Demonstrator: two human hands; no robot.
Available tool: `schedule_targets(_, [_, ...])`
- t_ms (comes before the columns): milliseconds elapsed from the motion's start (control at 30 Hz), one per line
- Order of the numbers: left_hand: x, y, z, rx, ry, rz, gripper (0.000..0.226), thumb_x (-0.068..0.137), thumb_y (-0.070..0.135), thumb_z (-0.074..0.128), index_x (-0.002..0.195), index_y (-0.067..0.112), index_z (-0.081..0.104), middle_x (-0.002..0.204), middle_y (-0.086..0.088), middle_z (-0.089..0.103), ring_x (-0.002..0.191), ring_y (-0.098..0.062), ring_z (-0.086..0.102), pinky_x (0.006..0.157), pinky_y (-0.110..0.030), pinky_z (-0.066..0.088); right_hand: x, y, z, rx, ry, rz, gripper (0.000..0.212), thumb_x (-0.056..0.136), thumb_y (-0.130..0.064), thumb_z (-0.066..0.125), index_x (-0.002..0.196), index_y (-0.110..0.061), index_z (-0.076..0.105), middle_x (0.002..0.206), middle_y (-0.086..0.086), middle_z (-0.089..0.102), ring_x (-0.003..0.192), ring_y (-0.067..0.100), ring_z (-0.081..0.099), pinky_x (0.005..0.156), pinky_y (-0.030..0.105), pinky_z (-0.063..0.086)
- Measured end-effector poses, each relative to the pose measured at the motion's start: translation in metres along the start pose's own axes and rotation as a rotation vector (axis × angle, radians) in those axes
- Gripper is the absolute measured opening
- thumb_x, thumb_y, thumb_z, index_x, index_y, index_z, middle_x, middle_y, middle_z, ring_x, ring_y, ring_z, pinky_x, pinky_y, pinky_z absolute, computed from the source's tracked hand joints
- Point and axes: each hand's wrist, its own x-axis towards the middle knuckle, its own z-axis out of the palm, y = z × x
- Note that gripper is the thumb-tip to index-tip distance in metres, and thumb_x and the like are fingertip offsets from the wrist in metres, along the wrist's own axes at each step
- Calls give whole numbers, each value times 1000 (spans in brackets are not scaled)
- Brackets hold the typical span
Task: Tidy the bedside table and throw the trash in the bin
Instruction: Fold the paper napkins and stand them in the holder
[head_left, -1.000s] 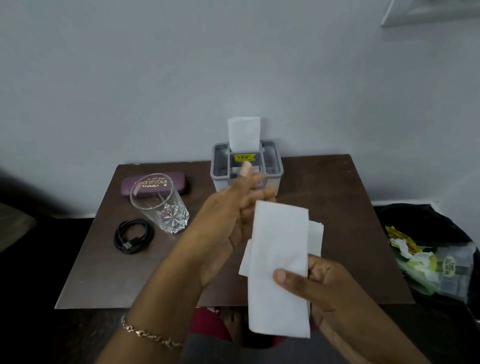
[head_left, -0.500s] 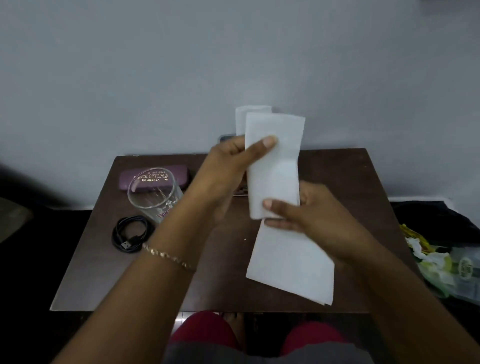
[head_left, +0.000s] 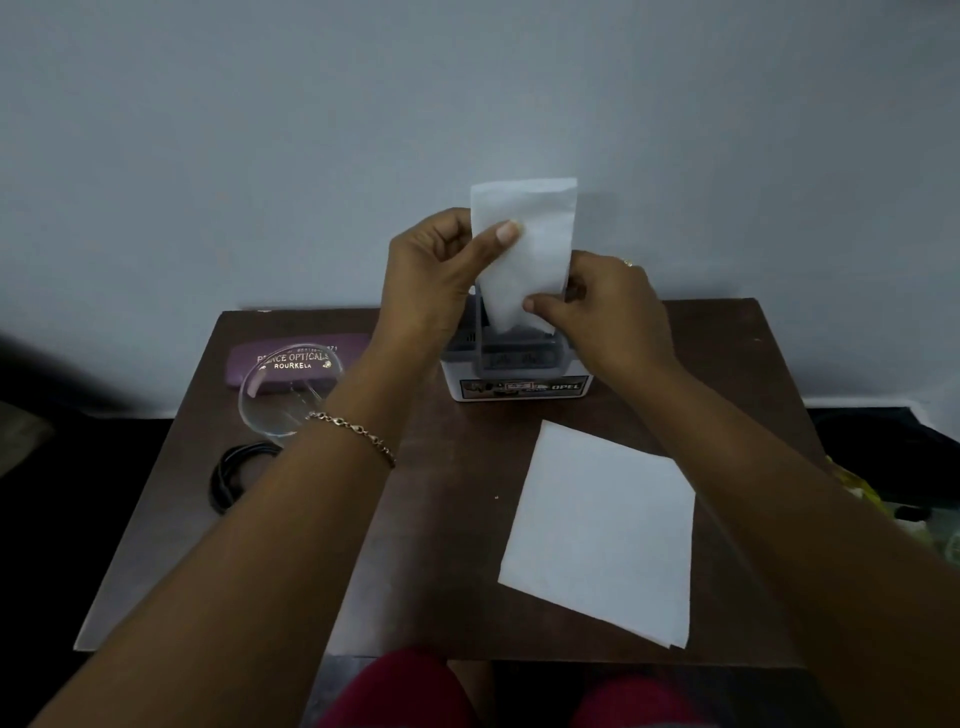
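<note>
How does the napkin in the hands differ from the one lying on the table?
The held napkin stands upright over the grey holder; the table napkin lies flat nearer the front. The left hand and right hand pinch the held napkin; the table napkin is untouched. Both are white.

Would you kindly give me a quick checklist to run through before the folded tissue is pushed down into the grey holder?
1. Left hand pinches the folded tissue near its top: ok.
2. Right hand pinches its lower edge: ok.
3. The tissue's lower end sits over the grey holder: ok.
4. Free room in that slot: cannot tell, hands and tissue hide it.
5. Glass apart from the left forearm: cannot tell, they overlap in view.
6. Second tissue put away: not ok, it lies flat on the table.
</note>
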Motion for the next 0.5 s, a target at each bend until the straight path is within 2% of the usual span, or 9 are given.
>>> schedule_targets(67, [0,-6,0,2,8,18,3,86,12,66,86,12,68,89,-8,71,86,-18,64,83,-40,55,-2,4,5,-66,13,-16,30,79,-39,69,101,-18,68,94,7,71,90,27,62,77,44,52])
schedule_targets(167, [1,-14,-1,19,27,61,7,85,10,66,85,16,70,79,11,72,82,-9,66,78,-31,55,-3,8,11,-103,-18,-27,36,77,-42,70,98,-14,67,96,6,69,90,26,60,76,43,52])
schedule_targets(267, [2,-19,-2,42,41,73,8,85,11,66,92,14,70,74,18,72,80,-2,68,74,-21,56,-4,5,8,72,-27,1,35,75,-41,72,101,-19,67,97,1,70,87,20,64,74,44,55])
schedule_targets(367, [3,-16,-2,97,28,109,10,86,15,66,95,15,70,77,16,72,82,-5,69,74,-24,57,0,1,1,261,-31,39,28,78,-31,72,103,-17,69,98,-1,71,88,16,66,78,45,56])
schedule_targets(500, [7,-16,1,195,20,127,15,85,22,67,92,10,73,87,-8,73,85,-20,69,76,-39,56,2,-3,3,210,-86,55,36,78,-31,73,111,-18,67,107,3,72,94,19,67,83,46,55])
